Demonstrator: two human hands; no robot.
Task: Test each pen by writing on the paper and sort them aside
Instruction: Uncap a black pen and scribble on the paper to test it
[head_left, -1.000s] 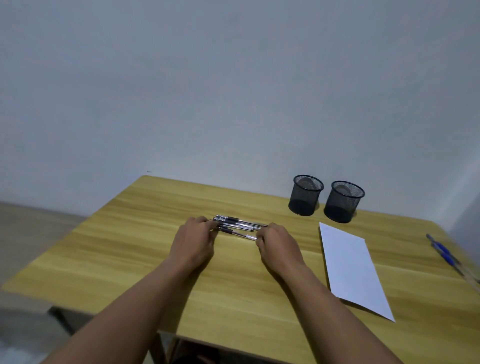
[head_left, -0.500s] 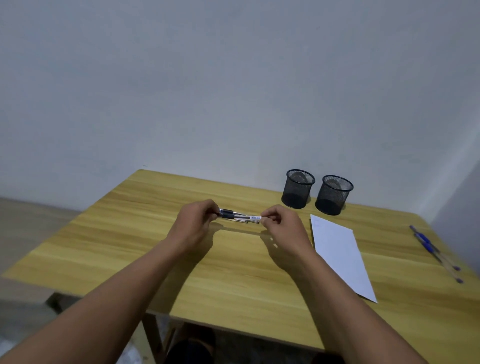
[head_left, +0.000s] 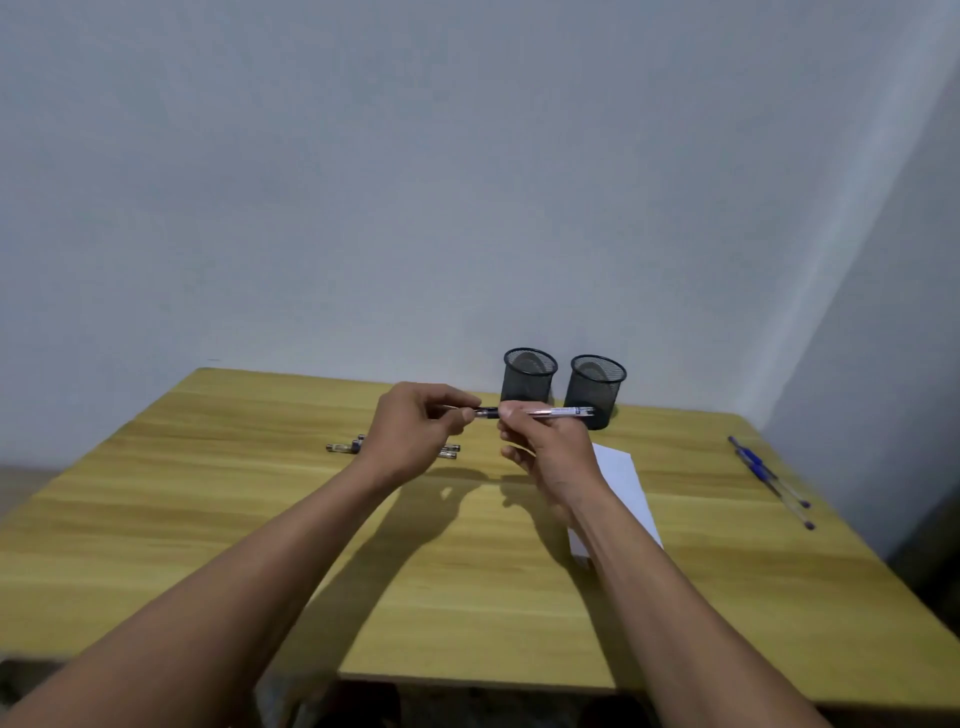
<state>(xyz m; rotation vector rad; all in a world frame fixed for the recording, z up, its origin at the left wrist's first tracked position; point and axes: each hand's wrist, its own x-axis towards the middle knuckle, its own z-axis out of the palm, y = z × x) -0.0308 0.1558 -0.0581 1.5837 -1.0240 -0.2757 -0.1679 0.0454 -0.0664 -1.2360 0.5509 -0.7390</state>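
— So where was the clear-barrelled pen with the dark grip (head_left: 535, 412) at that point?

— Up off the light wooden bench (head_left: 467, 571), level, between both hands. The right hand (head_left: 550, 452) had its fingers pinching the barrel, and the left hand (head_left: 415, 436) pinched the dark cap end. My guess is the cap was about to be pulled off, hence one hand at each end.

— And the rest?

— A few more clear pens (head_left: 345, 446) lay on the bench behind the left hand, partly hidden. The white sheet of paper (head_left: 621, 473) lay just under the right wrist, handy for a test stroke. Two black mesh cups (head_left: 563, 384) stood side by side at the far edge, likely for sorting.

— Any crowding?

— Little. Two blue pens (head_left: 769, 480) lay near the right edge, well apart from the paper; they could roll off if nudged. The bench's near middle was bare.
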